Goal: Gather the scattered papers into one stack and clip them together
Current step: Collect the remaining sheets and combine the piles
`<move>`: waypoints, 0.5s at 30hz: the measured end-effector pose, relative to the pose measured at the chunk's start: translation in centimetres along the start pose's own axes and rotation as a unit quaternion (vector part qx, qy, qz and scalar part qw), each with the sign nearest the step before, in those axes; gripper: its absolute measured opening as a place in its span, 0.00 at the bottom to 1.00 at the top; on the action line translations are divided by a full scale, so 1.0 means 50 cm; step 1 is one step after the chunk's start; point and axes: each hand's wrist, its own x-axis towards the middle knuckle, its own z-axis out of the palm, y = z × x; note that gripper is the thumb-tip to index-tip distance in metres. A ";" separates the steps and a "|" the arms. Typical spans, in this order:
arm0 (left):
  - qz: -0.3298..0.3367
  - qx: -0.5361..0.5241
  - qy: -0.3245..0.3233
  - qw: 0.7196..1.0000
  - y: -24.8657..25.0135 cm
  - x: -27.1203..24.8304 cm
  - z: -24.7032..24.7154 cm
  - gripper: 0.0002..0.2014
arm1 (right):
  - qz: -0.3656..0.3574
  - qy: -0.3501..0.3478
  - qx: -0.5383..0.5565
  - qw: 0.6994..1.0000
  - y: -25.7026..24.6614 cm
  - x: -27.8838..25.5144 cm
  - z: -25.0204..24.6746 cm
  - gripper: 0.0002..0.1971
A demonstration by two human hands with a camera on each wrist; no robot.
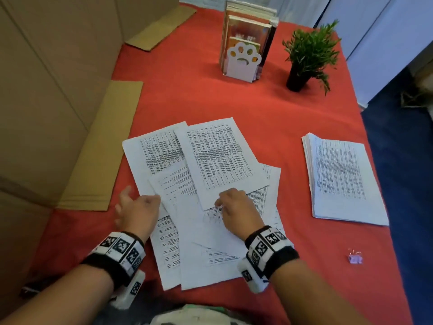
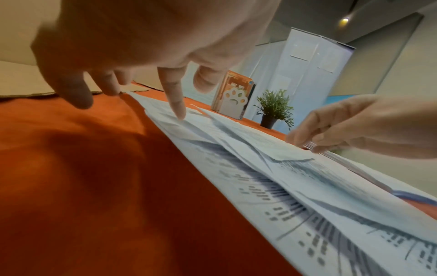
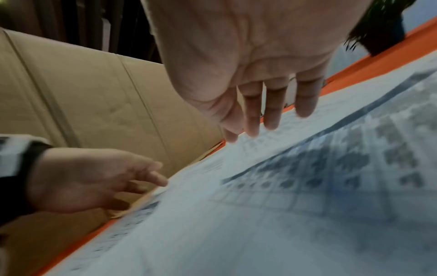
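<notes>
Scattered papers (image 1: 206,184), bench centre: left hand (image 1: 137,213) and right hand (image 1: 236,211) fingers seemingly relaxed, touching sheets, gripping nothing; sweep edges inward evenly.

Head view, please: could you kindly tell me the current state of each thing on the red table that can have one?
Scattered printed white papers: fanned, overlapping, not yet squared.
Neat stack of printed white sheets: flat, apart on the right.
Small lilac binder clip: lying loose, unused.
Left hand: open, fingertip on the papers' left edge.
Right hand: open, fingertips on the papers.
Books behind white paw-shaped bookend: upright.
Green potted plant: upright.
</notes>
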 end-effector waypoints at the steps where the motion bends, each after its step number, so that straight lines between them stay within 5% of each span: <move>1: 0.022 0.047 0.012 0.999 0.012 -0.014 -0.001 0.12 | 0.012 -0.003 -0.050 0.999 0.017 0.010 -0.001 0.15; 4: 0.100 0.088 0.026 0.991 0.032 -0.036 0.014 0.13 | 0.039 -0.063 -0.126 0.989 0.046 0.024 -0.011 0.18; 9: 0.233 0.127 -0.144 0.953 0.040 -0.046 0.064 0.35 | 0.058 -0.113 -0.110 0.986 0.045 0.025 -0.013 0.36; 15: 0.268 0.280 -0.113 0.915 0.052 -0.022 0.084 0.44 | 0.047 -0.019 -0.110 0.993 0.024 -0.022 -0.029 0.23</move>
